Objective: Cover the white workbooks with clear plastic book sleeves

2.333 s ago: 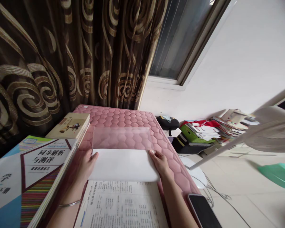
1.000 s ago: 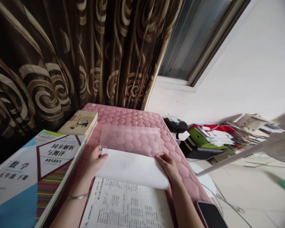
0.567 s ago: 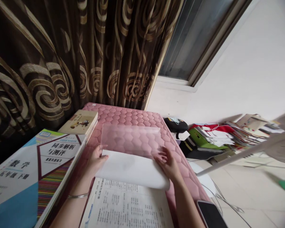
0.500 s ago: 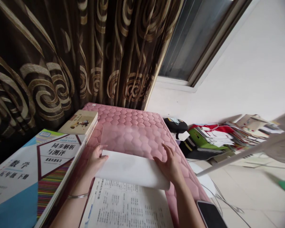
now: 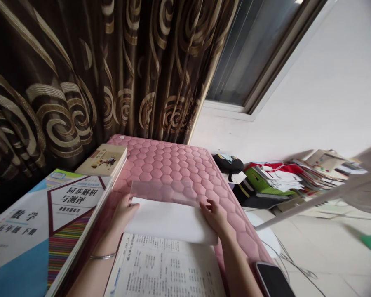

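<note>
A translucent plastic sheet [image 5: 163, 192] lies on a pink quilted table cover [image 5: 170, 163], its near part backed by a white folded sheet [image 5: 170, 220]. My left hand [image 5: 123, 212] rests on the white sheet's left edge, fingers laid flat against it. My right hand [image 5: 214, 214] presses on the right edge, fingers spread, where the translucent flap folds toward me. A printed page [image 5: 163, 268] lies just below the white sheet, near my forearms.
A large textbook [image 5: 40, 222] and a smaller book [image 5: 103, 160] are stacked at left beside a dark patterned curtain [image 5: 80, 70]. A phone [image 5: 273, 280] lies by my right arm. On the floor at right sit piled papers [image 5: 281, 175] and cables.
The translucent flap has been folded back toward me, so much less of it shows over the pink cover. My right hand lifted, spread and came down again on the right edge. The left hand stayed.
</note>
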The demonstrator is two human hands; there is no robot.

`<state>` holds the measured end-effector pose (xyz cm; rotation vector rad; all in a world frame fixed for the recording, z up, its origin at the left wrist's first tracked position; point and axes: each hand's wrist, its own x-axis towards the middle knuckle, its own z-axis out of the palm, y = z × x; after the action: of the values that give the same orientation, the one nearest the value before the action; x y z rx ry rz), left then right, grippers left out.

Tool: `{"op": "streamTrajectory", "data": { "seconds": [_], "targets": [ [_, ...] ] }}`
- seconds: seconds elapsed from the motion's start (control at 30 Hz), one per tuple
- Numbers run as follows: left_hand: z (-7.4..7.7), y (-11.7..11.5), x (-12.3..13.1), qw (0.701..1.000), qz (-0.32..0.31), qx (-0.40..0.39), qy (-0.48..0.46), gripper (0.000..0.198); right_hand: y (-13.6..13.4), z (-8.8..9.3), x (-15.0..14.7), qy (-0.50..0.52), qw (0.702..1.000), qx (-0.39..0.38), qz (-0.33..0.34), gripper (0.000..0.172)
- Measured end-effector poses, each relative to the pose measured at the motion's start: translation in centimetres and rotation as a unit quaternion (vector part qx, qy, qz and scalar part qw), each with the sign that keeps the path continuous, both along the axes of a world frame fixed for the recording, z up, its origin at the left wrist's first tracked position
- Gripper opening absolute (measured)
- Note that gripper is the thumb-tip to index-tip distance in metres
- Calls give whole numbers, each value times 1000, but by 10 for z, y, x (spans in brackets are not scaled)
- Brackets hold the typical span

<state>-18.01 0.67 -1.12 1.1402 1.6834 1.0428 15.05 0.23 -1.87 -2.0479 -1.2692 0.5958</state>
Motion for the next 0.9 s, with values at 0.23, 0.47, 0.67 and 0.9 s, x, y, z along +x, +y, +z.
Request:
{"op": "streamTrajectory", "data": {
  "seconds": [0.23, 0.47, 0.67, 0.9],
  "targets": [
    [-12, 6, -2, 999, 12, -29, 11, 43, -23, 28, -36, -241, 944, 113, 193, 44],
    [-15, 5, -4, 999, -10, -26, -16, 23, -46, 36, -114, -265, 836, 90, 472, 64],
    [-14, 4, -4, 1000, -18, 6, 12, 21, -52, 19, -130, -277, 844, 113, 445, 54],
    [-25, 10, -9, 999, -15, 21, 48, 14, -35, 26, -104, -241, 912, 74, 324, 37]
  ]
}}
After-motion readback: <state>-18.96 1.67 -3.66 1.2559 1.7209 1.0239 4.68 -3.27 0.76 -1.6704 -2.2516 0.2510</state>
